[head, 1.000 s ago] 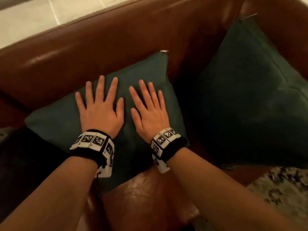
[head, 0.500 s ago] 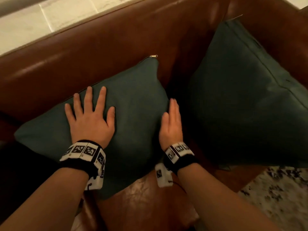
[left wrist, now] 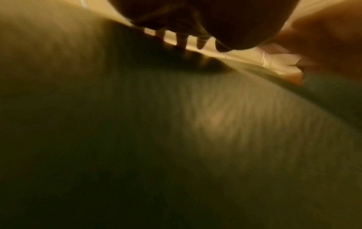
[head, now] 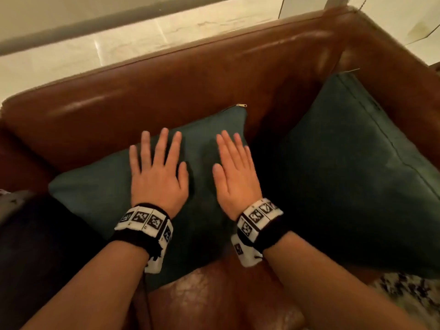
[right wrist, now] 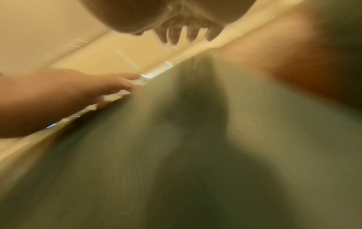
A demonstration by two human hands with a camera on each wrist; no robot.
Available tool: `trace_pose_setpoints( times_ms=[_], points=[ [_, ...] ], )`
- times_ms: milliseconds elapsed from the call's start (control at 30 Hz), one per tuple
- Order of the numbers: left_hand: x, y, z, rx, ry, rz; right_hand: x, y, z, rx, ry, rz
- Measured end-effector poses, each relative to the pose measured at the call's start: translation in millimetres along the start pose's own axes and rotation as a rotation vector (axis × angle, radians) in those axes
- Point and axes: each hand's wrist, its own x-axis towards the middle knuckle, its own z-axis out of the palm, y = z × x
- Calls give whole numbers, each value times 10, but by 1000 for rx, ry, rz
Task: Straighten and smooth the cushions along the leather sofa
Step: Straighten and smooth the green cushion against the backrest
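Brown leather sofa (head: 166, 86) fills the view, pale floor beyond its back. Against the sofa's back leans a dark green cushion (head: 95, 186). My left hand (head: 158, 177) and right hand (head: 234, 177) lie flat on it, fingers straight and spread. A second green cushion (head: 357, 175) fills the sofa's right corner.

Dark gap (head: 264, 148) between cushion (head: 95, 186) and right cushion (head: 357, 182), probably passable; sofa back (head: 166, 91) blocks behind.
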Motion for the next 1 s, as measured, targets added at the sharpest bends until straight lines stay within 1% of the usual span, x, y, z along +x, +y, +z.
trace_pose_setpoints(
  times_ms=[67,100,133,167,233,300,333,367,433,467,500,533,600,633,700,733,800,867,933,967,1000],
  points=[
    [10,-38,30,1,-39,26,405,-231,60,-139,-95,-216],
    [1,-125,38,-1,-54,9,542,-227,88,-235,-162,-293],
    [-25,-253,43,-5,-58,-27,627,-134,99,-328,-221,-339],
    [-61,-409,41,-4,-58,-73,669,35,79,-395,-255,-337],
    [-163,-751,5,3,-50,-167,685,392,-61,-451,-268,-210],
    [-244,-994,-64,-6,-49,-204,678,543,-219,-491,-298,-85],
    [-251,-1043,-88,-17,-51,-203,693,516,-286,-522,-293,-65],
    [-236,-1053,-111,-29,-46,-212,734,424,-331,-544,-247,-81],
    [-153,-998,-149,-75,-27,-287,907,115,-350,-498,-143,-142],
    [-98,-950,-161,-95,-31,-317,1005,-49,-321,-451,-144,-186],
    [-49,-906,-163,-99,-47,-315,1089,-202,-260,-409,-202,-231],
    [-9,-884,-163,-91,-72,-287,1141,-349,-180,-392,-299,-267],
    [-7,-932,-163,-67,-115,-218,1147,-507,-26,-448,-492,-310],
    [-30,-998,-167,-43,-112,-195,1125,-486,17,-485,-523,-341],
    [-88,-1175,-174,19,-89,-193,1085,-330,-25,-503,-482,-389],
    [-116,-1264,-170,40,-87,-212,1091,-212,-87,-509,-462,-367],
    [-159,-1392,-174,47,-79,-258,1113,14,-229,-573,-454,-242],
    [-198,-1419,-168,37,-25,-288,1101,86,-317,-643,-432,-154],
    [-237,-1280,-176,-9,52,-276,1012,-70,-266,-629,-329,-185],
    [-260,-1162,-178,-41,75,-230,931,-209,-201,-581,-279,-241],
    [-294,-1036,-155,-61,84,-152,831,-338,-107,-526,-249,-326]
  ],
)
